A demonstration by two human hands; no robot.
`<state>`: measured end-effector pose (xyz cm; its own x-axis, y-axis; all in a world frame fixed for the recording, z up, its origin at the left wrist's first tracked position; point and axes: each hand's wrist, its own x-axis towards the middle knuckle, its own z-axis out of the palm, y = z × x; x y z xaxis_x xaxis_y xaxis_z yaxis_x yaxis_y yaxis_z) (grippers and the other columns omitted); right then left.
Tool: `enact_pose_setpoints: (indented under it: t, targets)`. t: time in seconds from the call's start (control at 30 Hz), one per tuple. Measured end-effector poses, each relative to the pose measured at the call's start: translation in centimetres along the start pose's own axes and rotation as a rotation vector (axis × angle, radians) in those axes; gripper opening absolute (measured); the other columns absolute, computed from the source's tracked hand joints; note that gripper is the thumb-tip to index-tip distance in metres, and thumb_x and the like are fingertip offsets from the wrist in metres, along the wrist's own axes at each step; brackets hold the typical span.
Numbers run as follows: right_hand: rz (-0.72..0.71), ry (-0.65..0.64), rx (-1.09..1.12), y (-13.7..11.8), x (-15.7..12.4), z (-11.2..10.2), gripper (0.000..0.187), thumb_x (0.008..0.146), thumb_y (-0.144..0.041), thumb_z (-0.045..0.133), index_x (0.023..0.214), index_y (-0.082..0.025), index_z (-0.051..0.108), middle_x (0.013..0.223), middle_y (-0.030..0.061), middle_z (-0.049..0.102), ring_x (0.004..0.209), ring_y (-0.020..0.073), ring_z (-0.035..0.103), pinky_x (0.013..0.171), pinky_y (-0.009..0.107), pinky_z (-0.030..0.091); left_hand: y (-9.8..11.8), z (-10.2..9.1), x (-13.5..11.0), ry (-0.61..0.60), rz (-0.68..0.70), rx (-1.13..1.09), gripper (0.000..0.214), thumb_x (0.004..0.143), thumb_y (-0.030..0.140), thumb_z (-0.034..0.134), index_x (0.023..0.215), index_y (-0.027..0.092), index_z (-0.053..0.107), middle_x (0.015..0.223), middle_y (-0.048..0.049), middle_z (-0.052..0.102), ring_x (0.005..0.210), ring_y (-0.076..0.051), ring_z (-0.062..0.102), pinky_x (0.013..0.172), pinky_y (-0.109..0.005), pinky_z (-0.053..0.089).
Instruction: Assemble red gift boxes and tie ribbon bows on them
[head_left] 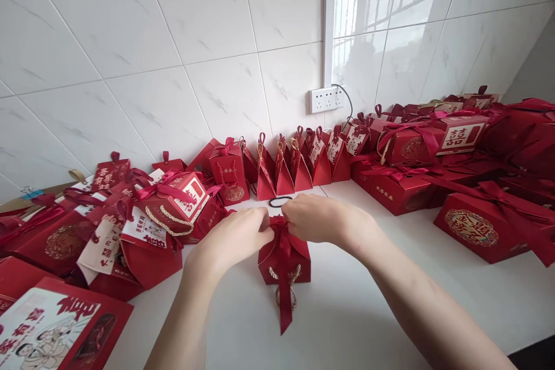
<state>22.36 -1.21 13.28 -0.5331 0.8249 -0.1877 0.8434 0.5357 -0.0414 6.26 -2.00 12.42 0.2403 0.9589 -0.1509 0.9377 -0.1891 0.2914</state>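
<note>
A small red gift box (303, 269) stands upright on the white tabletop, right in front of me. Dark red ribbon (285, 289) crosses its top, and one tail hangs down the near side past a twisted gold cord handle (296, 295). My left hand (240, 237) is closed on the ribbon at the left of the box top. At the right of the top, my right hand (314, 218) has its fingers closed on the ribbon too. The fingertips and the knot between them are partly hidden. A black loop (280, 201) lies just behind the box.
Red gift boxes crowd the left, including a ribboned box (173, 208) and a large printed box (56, 324). Several triangular boxes (284, 176) line the tiled wall. More ribboned boxes (472, 225) are piled at the right. A power strip (326, 99) is on the wall.
</note>
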Motion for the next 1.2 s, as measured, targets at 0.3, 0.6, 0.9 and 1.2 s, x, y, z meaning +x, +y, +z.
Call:
enact_pose_setpoints:
  t: [0.3, 0.6, 0.9, 1.2]
  targets:
    - [-0.022, 0.1, -0.055, -0.7, -0.7, -0.5, 0.026, 0.079, -0.001, 0.04, 0.079, -0.015, 0.062, 0.065, 0.0037, 0.06, 0.055, 0.0128, 0.052, 0.048, 0.025, 0.026, 0.6, -0.1, 0.1, 0.038, 0.087, 0.035, 0.014, 0.081, 0.023, 0.043, 0.074, 0.022, 0.056, 0.072, -0.0021, 0.06, 0.063, -0.017, 0.057, 0.054, -0.026, 0.034]
    - [-0.008, 0.124, 0.018, -1.1, -0.6, -0.4, 0.021, 0.085, -0.01, 0.04, 0.082, -0.015, 0.06, 0.069, 0.0036, 0.061, 0.057, 0.0135, 0.054, 0.045, 0.025, 0.023, 1.4, -0.7, -0.3, 0.196, 0.091, 0.061, 0.015, 0.083, 0.027, 0.046, 0.074, 0.022, 0.057, 0.076, -0.0034, 0.064, 0.069, -0.02, 0.061, 0.058, -0.027, 0.037]
    - [0.004, 0.12, -0.094, -0.7, -0.9, -0.4, 0.026, 0.078, 0.002, 0.04, 0.074, -0.015, 0.06, 0.062, 0.0023, 0.057, 0.053, 0.012, 0.049, 0.047, 0.026, 0.022, 0.8, -0.7, -0.3, 0.296, -0.009, 0.233, 0.016, 0.084, 0.027, 0.041, 0.07, 0.022, 0.048, 0.067, -0.0024, 0.06, 0.061, -0.021, 0.058, 0.051, -0.028, 0.03]
    - [0.014, 0.103, -0.072, -0.8, -1.2, -0.4, 0.023, 0.078, 0.0, 0.043, 0.073, -0.016, 0.059, 0.057, -0.0017, 0.046, 0.049, 0.0089, 0.038, 0.049, 0.026, 0.02, 0.6, -1.1, -0.4, 0.488, -0.052, 0.218, 0.015, 0.081, 0.021, 0.037, 0.071, 0.023, 0.047, 0.064, -0.001, 0.06, 0.058, -0.019, 0.054, 0.053, -0.028, 0.029]
